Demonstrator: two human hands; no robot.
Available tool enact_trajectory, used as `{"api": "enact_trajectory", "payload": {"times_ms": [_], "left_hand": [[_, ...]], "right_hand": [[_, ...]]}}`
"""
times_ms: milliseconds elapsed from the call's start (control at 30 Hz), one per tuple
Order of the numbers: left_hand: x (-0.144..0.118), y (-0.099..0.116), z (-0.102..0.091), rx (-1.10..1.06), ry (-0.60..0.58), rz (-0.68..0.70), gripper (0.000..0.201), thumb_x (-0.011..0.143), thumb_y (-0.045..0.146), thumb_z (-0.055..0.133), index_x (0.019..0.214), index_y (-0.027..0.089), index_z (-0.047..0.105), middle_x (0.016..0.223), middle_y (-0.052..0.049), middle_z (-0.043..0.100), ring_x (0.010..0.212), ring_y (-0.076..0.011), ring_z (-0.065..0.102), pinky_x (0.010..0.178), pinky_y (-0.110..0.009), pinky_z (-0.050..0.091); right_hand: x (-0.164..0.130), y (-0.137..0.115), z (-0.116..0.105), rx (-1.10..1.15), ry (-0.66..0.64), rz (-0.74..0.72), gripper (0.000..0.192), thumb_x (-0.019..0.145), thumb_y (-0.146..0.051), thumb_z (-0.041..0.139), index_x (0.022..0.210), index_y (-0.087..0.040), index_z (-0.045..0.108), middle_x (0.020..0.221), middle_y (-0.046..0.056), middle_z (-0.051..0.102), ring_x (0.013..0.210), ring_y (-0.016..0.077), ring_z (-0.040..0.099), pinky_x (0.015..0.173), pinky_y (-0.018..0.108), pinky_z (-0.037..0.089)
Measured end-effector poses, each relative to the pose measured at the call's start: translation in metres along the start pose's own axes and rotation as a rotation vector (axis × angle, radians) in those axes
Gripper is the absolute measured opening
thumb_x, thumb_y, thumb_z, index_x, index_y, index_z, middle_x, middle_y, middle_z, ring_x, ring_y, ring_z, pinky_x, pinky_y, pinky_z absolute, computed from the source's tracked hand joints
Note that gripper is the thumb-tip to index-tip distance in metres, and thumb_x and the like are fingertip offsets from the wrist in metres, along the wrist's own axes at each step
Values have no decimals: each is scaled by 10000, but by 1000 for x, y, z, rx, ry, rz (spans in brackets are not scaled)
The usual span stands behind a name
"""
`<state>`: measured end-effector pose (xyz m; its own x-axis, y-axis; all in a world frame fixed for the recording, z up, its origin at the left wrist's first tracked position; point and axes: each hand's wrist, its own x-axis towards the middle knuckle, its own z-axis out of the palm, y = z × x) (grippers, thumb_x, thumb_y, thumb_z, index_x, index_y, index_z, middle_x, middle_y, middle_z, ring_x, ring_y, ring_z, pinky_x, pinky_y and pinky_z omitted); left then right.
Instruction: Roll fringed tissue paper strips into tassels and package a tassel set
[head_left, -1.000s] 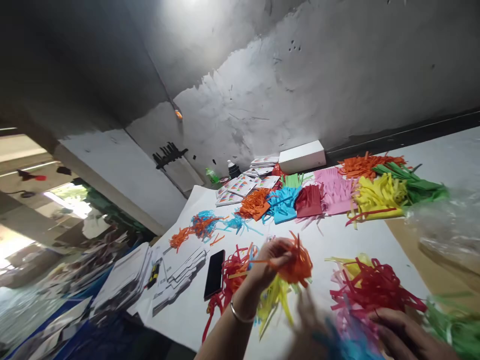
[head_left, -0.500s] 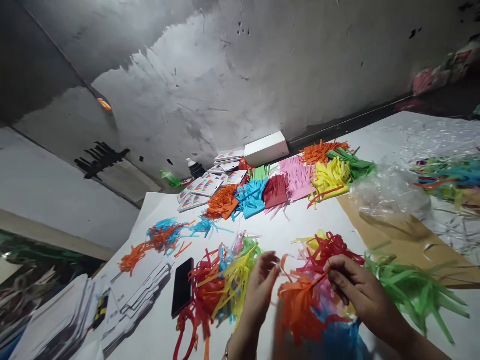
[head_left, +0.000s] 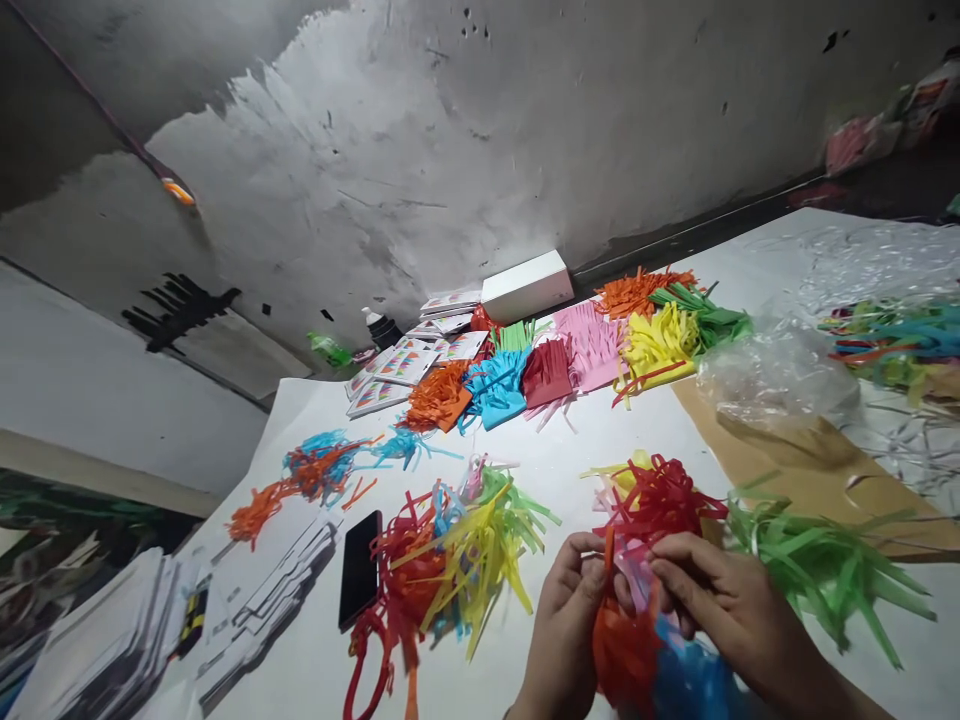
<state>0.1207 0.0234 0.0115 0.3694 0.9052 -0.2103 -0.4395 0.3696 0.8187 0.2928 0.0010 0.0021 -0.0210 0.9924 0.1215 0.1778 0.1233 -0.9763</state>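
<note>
just right of the black phone (head_left: 360, 568), my left hand (head_left: 564, 625) and right hand (head_left: 731, 610) pinch an orange strip bundle (head_left: 621, 650), loose colour heaps (head_left: 457, 560) i judge still unsorted.

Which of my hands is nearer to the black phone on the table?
Left. Your left hand is right of the black phone, past a strip pile; your right hand is farther right.
</note>
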Motion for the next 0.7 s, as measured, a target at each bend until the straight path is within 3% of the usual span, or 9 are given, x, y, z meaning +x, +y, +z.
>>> {"api": "enact_trajectory", "payload": {"times_ms": [133, 300, 467, 700], "left_hand": [[1, -4, 1, -174, -82, -57, 274, 852, 377, 809, 965, 215, 618, 615, 27, 680, 554, -85, 569, 543, -162, 401], [0, -8, 0, -199, -98, -59, 247, 881, 359, 787, 976, 208, 616, 605, 26, 671, 566, -82, 581, 553, -159, 402], [0, -10, -2, -202, -105, -48, 236, 889, 345, 783, 965, 205, 609, 607, 33, 668, 563, -74, 584, 565, -164, 408], [1, -16, -7, -211, -93, -49, 264, 871, 356, 798, 965, 205, 603, 595, 36, 668, 552, -78, 587, 557, -163, 405]], "right_hand": [[-3, -8, 3, -153, -38, -117, 271, 1016, -388, 501, 906, -247, 704, 786, -3, 743, 687, 156, 710, 671, 240, 548], [-4, -10, 4, -184, -86, -139, 295, 1043, -355, 458, 889, -238, 682, 802, -4, 746, 714, 149, 713, 635, 223, 519], [-5, -12, 4, -190, -63, -171, 279, 1038, -327, 465, 856, -234, 655, 729, -29, 708, 618, 122, 668, 611, 220, 491], [-3, -17, 4, -108, -127, -46, 318, 1023, -384, 461, 818, -233, 651, 682, -25, 679, 593, 129, 626, 558, 235, 432]]}}
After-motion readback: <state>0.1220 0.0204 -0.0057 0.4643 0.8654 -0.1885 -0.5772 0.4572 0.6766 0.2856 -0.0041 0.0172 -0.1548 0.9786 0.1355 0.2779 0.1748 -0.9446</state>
